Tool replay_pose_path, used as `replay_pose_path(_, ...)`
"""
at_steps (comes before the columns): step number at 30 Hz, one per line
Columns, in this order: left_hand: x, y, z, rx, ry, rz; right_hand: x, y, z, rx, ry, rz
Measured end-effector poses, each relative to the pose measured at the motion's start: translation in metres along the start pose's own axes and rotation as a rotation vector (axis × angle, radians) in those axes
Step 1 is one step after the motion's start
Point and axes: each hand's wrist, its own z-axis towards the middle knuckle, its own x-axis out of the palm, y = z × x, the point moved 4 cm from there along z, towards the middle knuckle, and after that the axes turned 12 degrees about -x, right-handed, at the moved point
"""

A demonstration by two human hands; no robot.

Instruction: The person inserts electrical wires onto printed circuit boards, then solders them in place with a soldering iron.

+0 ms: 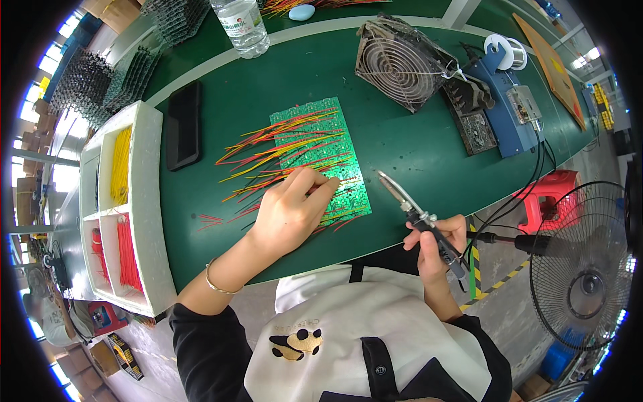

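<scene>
A green circuit board panel (356, 199) lies on the table with rows of red, yellow and black wires (254, 142) sticking out past its left side. Over the lower part of the panel is my left hand (293, 204), thumb and fingers pinched together; what they hold is hidden. My right hand (439, 244) grips a soldering iron (429, 228) with a feed tube along it. The iron's tip points up and left, just right of the panel and apart from it. A few short red wires (211, 220) lie loose left of the panel.
A white divided box (149, 221) with yellow and red wires stands at left, beside a black phone (184, 127). Farther back are a water bottle (242, 28), a dusty fan (402, 63) and a blue solder station (499, 100) with a spool (512, 53). A floor fan (583, 268) stands right.
</scene>
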Motion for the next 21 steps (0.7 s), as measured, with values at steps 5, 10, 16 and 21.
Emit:
replay_pose_path(5,0.0005,-0.0007,0.0006,0.010,-0.007,-0.001,-0.0013,0.0006,0.0003,-0.005,-0.025,0.000)
replay_pose_path(10,0.0009,-0.0008,0.0006,0.023,-0.017,0.010,0.0023,0.0030,-0.0009,0.052,-0.019,-0.053)
replay_pose_path(16,0.0006,0.0000,-0.0001,0.038,-0.033,0.002,0.0047,0.0035,-0.0011,0.089,0.045,-0.129)
replay_pose_path(21,-0.0041,-0.0015,0.0007,0.032,0.016,0.047,0.0048,0.0022,-0.0021,0.092,0.029,-0.122)
